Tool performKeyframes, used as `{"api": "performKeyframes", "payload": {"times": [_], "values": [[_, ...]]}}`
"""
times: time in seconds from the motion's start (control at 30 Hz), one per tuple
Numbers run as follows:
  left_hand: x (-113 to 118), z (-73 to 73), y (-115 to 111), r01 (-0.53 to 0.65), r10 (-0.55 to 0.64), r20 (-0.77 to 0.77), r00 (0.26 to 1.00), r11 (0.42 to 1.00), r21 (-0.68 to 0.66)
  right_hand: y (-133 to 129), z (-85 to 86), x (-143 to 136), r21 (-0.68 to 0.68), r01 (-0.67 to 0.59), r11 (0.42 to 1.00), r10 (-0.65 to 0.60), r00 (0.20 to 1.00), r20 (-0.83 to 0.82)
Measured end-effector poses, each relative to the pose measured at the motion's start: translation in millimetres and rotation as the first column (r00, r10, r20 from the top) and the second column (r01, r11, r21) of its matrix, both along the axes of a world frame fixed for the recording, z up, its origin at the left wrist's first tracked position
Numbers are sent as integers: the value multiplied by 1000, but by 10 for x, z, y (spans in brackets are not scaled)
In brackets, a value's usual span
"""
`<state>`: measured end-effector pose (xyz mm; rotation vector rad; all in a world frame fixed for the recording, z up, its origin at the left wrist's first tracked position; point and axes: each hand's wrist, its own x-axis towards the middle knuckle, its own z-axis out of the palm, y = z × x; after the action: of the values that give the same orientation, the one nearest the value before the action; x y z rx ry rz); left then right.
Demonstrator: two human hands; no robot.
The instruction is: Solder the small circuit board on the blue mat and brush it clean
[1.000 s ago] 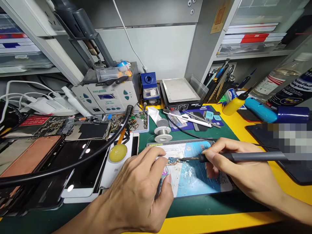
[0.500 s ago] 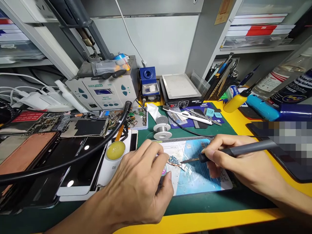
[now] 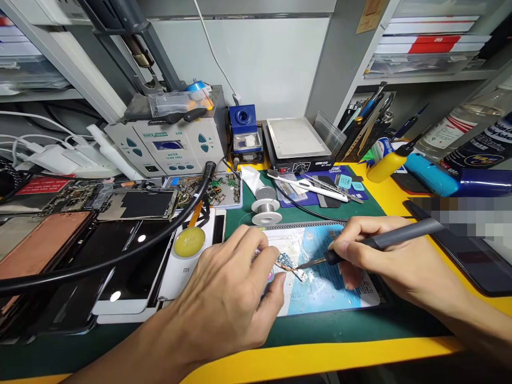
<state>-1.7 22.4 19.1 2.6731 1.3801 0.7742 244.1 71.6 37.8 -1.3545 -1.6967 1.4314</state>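
My left hand point(image 3: 230, 298) pinches a small circuit board point(image 3: 288, 264) over the blue mat point(image 3: 324, 288). My right hand point(image 3: 384, 256) grips the soldering iron point(image 3: 384, 242), tip on the board. The station point(image 3: 168, 146) behind reads "QUICK"; the white phone point(image 3: 180, 272) reads "MI".

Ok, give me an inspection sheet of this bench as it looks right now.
Surface: green mat with yellow edge, blue-white work pad on it.
Job's things: small copper-edged circuit board; grey-handled soldering iron, tip at the board.
Clutter: solder spool, dismantled phones, yellow bottle.
Hands: left hand pinches the board; right hand grips the iron.
Cables: thick black hose over the phones.
Surroundings: grey rework station, shelves.
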Motion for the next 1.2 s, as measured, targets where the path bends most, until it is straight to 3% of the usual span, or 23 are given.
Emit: {"api": "performKeyframes", "payload": {"times": [0.67, 1.0, 1.2], "values": [[-20, 8, 30, 18, -18, 14, 1000, 1000, 10, 41, 55, -47, -88, -17, 996, 13, 999, -42], [-33, 7, 26, 21, -21, 9, 1000, 999, -31, 169, 56, -53, -356, -10, 935, -48, 987, -155], [-30, -1, 27, 23, -23, 0, 1000, 999, -23, 180, 94, -81, -375, 4, 927, -66, 986, -151]]}}
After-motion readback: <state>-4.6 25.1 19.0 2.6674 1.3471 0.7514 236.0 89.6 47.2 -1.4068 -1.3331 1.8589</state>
